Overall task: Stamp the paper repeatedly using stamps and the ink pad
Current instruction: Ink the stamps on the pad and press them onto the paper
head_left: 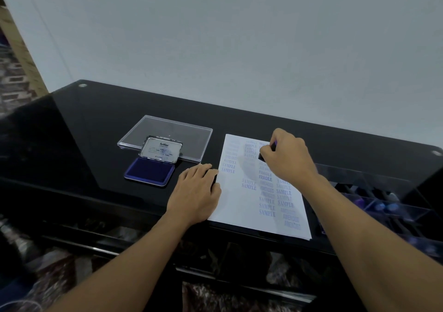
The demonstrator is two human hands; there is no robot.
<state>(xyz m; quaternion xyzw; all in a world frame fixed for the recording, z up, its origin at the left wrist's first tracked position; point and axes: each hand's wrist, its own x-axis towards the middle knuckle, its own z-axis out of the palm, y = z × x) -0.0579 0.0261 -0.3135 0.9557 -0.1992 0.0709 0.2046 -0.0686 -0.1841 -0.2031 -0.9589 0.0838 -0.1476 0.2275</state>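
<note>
A white sheet of paper [242,203] lies on the black glass table [96,131], covered with blue prints reading SAMPLE, FRAGILE and others. My right hand [288,158] grips a small dark stamp [266,152] and holds it down on the upper part of the sheet. My left hand [196,191] lies flat, fingers together, on the paper's left edge. An ink pad [149,171] with a blue cushion sits open to the left of the paper, its metal lid raised.
A clear plastic lid [167,134] lies behind the ink pad. A transparent compartment box [383,206] with several stamps stands at the right of the paper. The table's front edge runs just below the sheet; a wall rises behind.
</note>
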